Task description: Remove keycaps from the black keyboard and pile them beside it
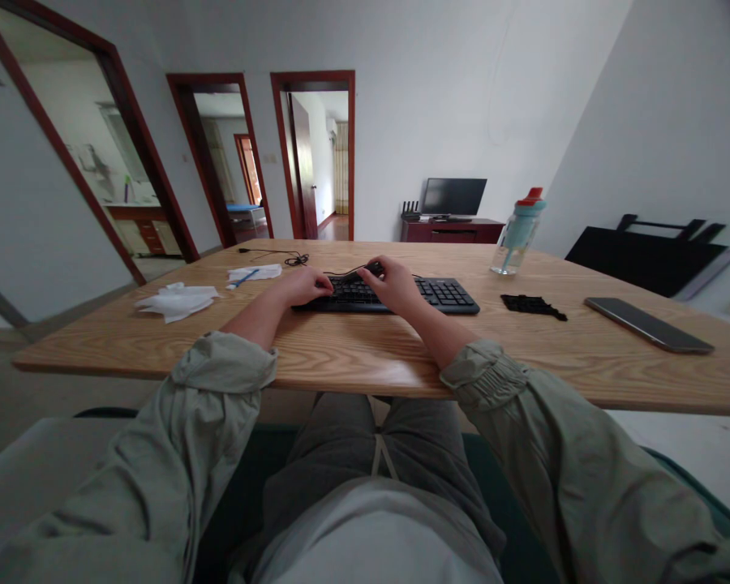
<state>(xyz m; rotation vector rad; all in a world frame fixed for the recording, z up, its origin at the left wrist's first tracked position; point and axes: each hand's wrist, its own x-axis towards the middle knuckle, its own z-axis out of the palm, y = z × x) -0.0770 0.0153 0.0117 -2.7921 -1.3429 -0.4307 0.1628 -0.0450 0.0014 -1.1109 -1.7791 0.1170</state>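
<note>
A black keyboard (447,295) lies on the wooden table in front of me, its middle partly hidden by my hands. My right hand (392,284) is closed around a small dark object (374,268), held just over the keys and slanting down to the left; its kind is not clear. My left hand (309,287) rests at the keyboard's left part, fingers curled together against the keys. Whether anything small is between those fingers is hidden. A loose cluster of small black pieces (530,305) sits right of the keyboard.
Crumpled white tissue (178,301) and a blue-handled stick (243,279) on another tissue (268,272) lie at left. Behind them is a coiled black cable (297,259). A water bottle (516,235) stands at the back right, and a phone (648,324) lies far right.
</note>
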